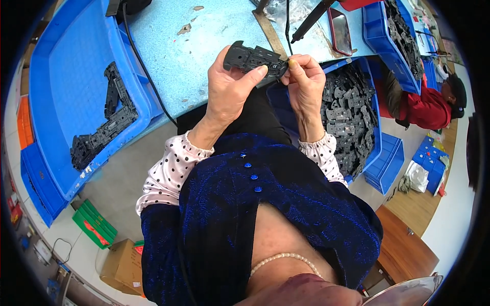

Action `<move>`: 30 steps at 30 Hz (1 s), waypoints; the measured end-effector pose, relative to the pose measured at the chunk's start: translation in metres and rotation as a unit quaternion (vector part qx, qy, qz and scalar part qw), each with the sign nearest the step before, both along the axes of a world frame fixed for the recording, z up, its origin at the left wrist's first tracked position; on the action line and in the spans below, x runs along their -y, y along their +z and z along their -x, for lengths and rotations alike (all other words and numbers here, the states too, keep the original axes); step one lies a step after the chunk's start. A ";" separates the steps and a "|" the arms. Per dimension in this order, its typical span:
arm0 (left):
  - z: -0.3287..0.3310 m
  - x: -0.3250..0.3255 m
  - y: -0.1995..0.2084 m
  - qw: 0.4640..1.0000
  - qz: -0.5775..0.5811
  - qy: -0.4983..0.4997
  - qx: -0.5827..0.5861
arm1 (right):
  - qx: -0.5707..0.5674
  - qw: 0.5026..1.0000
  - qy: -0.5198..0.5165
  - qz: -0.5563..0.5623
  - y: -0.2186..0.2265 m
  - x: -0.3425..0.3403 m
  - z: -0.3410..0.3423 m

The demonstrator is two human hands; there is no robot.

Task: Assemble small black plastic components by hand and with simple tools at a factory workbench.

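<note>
The part (253, 59) is black plastic, matt overall, its face broken by ridges and recesses. Loose pieces (120, 124) in the left tray (66, 61) share this dull black finish; the tray is smooth blue plastic with a soft sheen. The tabletop (163, 43) is pale blue and finely speckled, its coating worn to rough brownish patches. Strip (269, 29): bare, dull wood. Film (302, 11): clear, crinkled, glossy plastic. Phone (341, 31): smooth, glass-like screen. Cuffs (179, 155): satiny, gathered cloth. The jacket (219, 199) is dark velvety cloth with blue glints and glossy buttons (253, 177). Necklace (288, 255): lustrous, pearl-like beads. Carton (120, 268): matt brown cardboard.
</note>
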State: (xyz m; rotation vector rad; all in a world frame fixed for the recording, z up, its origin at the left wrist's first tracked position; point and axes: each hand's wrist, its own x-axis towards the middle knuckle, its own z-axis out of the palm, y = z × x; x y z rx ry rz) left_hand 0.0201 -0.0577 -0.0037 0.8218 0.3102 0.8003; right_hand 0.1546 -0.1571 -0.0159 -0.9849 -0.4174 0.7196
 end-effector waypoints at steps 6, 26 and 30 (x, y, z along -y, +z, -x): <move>0.010 -0.005 0.011 0.995 -0.094 -0.025 -0.030 | -0.117 0.991 0.063 -0.022 0.002 0.006 -0.002; 0.004 -0.034 0.010 0.984 -0.136 -0.051 0.100 | 0.089 0.993 0.026 -0.067 0.024 -0.025 -0.008; 0.003 -0.035 0.010 0.985 -0.132 -0.051 0.102 | 0.097 0.993 0.023 -0.061 0.024 -0.025 -0.010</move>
